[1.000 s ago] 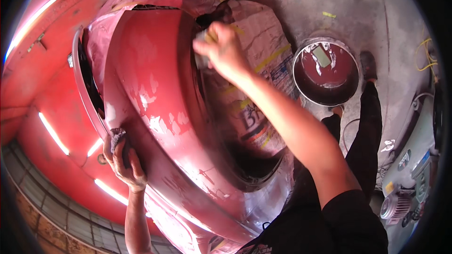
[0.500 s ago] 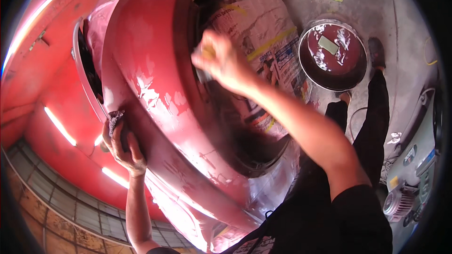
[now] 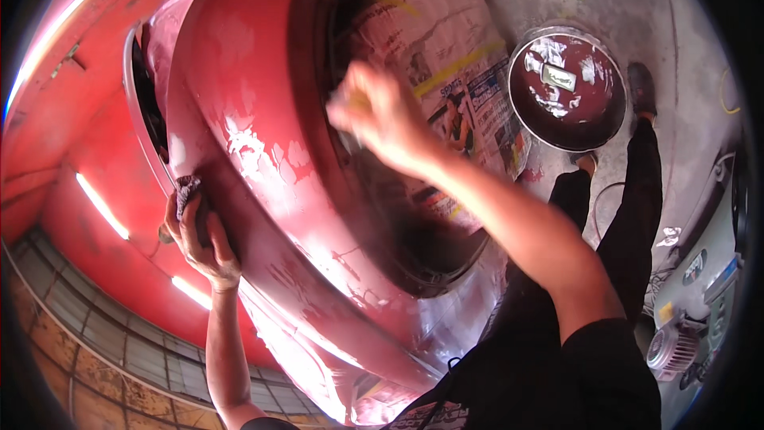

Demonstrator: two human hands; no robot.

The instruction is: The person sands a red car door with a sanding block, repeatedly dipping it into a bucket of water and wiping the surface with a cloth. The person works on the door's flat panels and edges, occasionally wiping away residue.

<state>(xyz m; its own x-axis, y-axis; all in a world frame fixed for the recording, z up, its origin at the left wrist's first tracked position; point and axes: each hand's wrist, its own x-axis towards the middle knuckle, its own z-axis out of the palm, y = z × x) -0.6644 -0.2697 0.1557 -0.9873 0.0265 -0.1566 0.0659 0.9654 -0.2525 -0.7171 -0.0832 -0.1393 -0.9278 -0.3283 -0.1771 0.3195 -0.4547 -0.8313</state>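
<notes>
A wet red car fender (image 3: 270,111) curves over a wheel arch, with streaks of pale water on it. On the panel's left side, my left hand (image 3: 203,243) is closed round a dark, wrinkled cloth or sponge (image 3: 188,191) and rests against the red surface. My right hand (image 3: 374,115) is bent at the wheel-arch edge (image 3: 322,103), blurred by motion. Its fingers are curled round a small yellowish piece (image 3: 360,101), whose kind I cannot make out.
Newspaper (image 3: 434,48) with yellow tape covers the wheel. On the concrete floor to the right stands a round basin (image 3: 557,142) of reddish liquid, a pale green block (image 3: 559,76) in it. A grey machine with a motor (image 3: 675,348) stands at the lower right.
My right hand has shifted slightly right and down along the arch edge, still blurred. My left hand keeps its place on the panel with the dark cloth. The view has shifted a little.
</notes>
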